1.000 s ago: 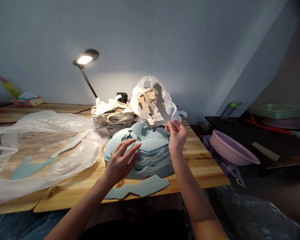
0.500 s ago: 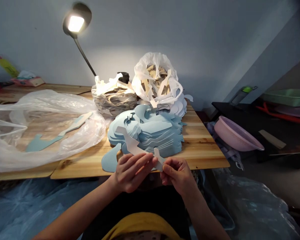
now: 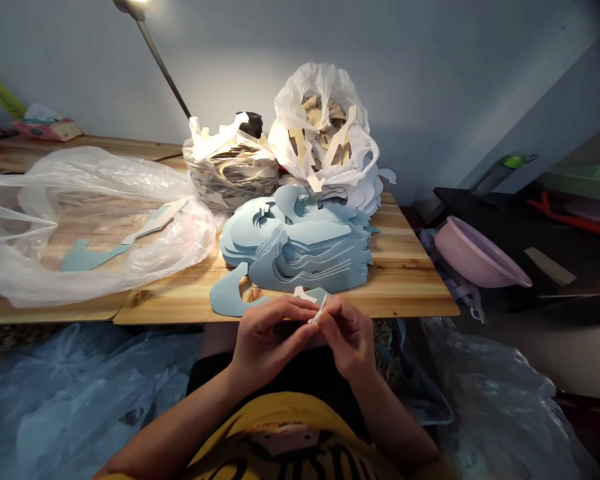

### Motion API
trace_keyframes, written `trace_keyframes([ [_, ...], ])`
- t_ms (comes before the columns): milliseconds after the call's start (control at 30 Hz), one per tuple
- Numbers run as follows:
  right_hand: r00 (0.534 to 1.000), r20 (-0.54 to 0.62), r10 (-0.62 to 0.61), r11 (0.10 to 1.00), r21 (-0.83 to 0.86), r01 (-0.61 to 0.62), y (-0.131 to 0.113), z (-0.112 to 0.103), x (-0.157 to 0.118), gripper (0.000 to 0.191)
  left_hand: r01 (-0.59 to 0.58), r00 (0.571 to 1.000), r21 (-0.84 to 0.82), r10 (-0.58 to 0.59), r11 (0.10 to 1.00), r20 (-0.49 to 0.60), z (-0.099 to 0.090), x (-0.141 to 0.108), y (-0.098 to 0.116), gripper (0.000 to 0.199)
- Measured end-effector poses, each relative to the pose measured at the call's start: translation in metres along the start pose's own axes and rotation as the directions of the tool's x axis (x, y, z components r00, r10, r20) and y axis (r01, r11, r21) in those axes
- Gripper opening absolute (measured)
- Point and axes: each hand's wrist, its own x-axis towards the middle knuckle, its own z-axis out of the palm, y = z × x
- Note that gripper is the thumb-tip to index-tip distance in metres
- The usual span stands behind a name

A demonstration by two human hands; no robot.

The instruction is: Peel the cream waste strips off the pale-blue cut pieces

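Note:
Close in front of my body, just off the table's front edge, both hands meet at a small white cut-out piece [image 3: 319,311], seen nearly edge-on. The fingertips of my left hand [image 3: 270,333] press on it from the left. My right hand [image 3: 347,333] pinches it from the right, thumb and fingers closed. Most of the piece is hidden by fingers. Behind the hands, a loose pale blue cut-out [image 3: 225,293] lies at the table edge, with a white notched shape [image 3: 305,293] near its right end. Beyond it spreads a thick pile of pale blue cut-outs [image 3: 310,247].
A clear plastic bag [image 3: 20,280] lies at left, with blue and white cut-outs [image 3: 97,257] on it. Two bags, one packed with flat pieces [image 3: 235,173] and one with beige scraps [image 3: 325,127], stand behind the pile. A pink basket [image 3: 475,250] sits right of the wooden table [image 3: 410,287].
The long white strip that stretched leftward over my left hand no longer shows that way; a white piece is now edge-on between my fingertips. My view has tilted downward.

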Motion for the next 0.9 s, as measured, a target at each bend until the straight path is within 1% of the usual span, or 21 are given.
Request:
trace_keyframes([
  [100,0.999,-0.019,-0.043,0.997,-0.072,0.042,0.005,-0.001,-0.003,0.031,0.076,0.997,-0.012,-0.076,0.997,0.018,-0.001,-0.003,0.001,0.009],
  [200,0.999,-0.008,-0.034,0.993,-0.113,0.033,0.011,-0.002,-0.005,0.031,0.071,0.997,0.021,-0.071,0.997,0.032,-0.001,-0.006,0.001,0.011],
  [267,1.0,0.011,-0.018,0.993,-0.12,0.019,0.013,-0.002,-0.005,0.03,0.072,0.997,0.038,-0.072,0.997,-0.003,0.001,-0.009,-0.001,0.011],
  [333,1.0,0.023,-0.015,0.993,-0.12,0.018,0.015,-0.003,-0.005,0.029,0.078,0.995,0.039,-0.075,0.996,-0.065,0.003,-0.011,-0.003,0.011],
  [400,0.999,0.021,-0.026,0.991,-0.128,0.028,0.016,-0.004,-0.004,0.029,0.081,0.994,0.029,-0.079,0.996,-0.082,0.005,-0.013,-0.005,0.009],
  [533,0.996,0.017,-0.082,0.978,-0.189,0.084,0.015,-0.006,-0.002,0.027,0.121,0.993,-0.015,-0.121,0.993,0.017,0.004,-0.011,-0.005,0.004],
  [633,0.989,0.058,-0.136,0.956,-0.254,0.147,0.015,-0.008,-0.002,0.022,0.183,0.982,-0.064,-0.179,0.981,0.068,0.0,-0.006,-0.003,0.008],
  [700,0.984,0.086,-0.158,0.941,-0.288,0.176,0.015,-0.009,-0.003,0.019,0.206,0.977,-0.085,-0.199,0.975,0.083,-0.001,-0.004,-0.002,0.011],
  [800,0.985,0.074,-0.154,0.938,-0.303,0.169,0.013,-0.007,-0.004,0.017,0.162,0.986,-0.041,-0.16,0.986,0.041,0.0,-0.005,-0.003,0.01],
  [900,0.993,0.024,-0.111,0.95,-0.29,0.114,0.01,-0.004,-0.004,0.013,0.044,0.999,0.107,-0.041,0.993,-0.036,0.004,-0.01,-0.004,0.008],
])
